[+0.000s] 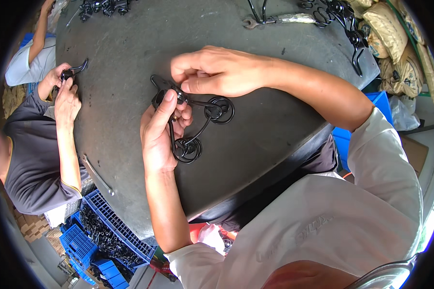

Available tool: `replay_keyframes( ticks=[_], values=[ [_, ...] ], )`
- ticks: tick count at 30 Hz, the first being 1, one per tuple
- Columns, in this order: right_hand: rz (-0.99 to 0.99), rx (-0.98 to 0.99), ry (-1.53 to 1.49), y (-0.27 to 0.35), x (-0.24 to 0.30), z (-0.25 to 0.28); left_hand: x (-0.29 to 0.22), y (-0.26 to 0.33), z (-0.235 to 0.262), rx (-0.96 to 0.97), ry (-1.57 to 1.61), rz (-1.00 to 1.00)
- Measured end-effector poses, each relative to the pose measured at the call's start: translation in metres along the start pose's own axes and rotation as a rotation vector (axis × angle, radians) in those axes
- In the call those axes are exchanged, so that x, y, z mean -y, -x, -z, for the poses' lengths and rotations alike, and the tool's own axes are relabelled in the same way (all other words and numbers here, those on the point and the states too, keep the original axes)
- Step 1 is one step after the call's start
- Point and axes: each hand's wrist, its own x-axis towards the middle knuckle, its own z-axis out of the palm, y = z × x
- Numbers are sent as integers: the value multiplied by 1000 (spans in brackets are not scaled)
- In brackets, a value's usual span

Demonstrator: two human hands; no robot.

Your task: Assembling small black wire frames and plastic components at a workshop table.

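A black bent-wire part [197, 126] with two coiled loops lies over the dark round table [130, 43]. My left hand [161, 130] grips it from the left, thumb up along a small black fitting at its upper end. My right hand [214, 72] comes in from the right and pinches that same fitting between thumb and fingers. One coil sits at the right beside my right hand, the other below by my left palm.
A co-worker at the left holds a small black part in both hands [65, 89] at the table's edge. A spanner [97, 176] lies near the front left rim. More black wire parts [340, 17] lie at the far side. Blue crates [111, 231] stand below.
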Motion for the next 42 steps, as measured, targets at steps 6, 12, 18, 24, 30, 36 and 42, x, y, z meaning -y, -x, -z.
replay_keyframes(
  ticks=[6,12,18,24,30,36,42],
  values=[
    [-10,43,29,-1,-6,-2,1,-2,3,34,-2,-2],
    [39,-46,19,0,0,-6,-2,0,6,40,-18,26],
    [54,-13,73,-3,-5,-7,-2,-1,6,48,8,45],
    [121,37,108,-2,-8,-3,-1,-1,3,52,60,43],
    [150,29,62,-1,-5,1,-2,-1,3,61,51,37],
    [60,49,44,-4,-5,-3,-1,-1,6,54,49,41],
    [84,49,68,-3,-6,-2,-1,-1,6,60,71,35]
  ],
)
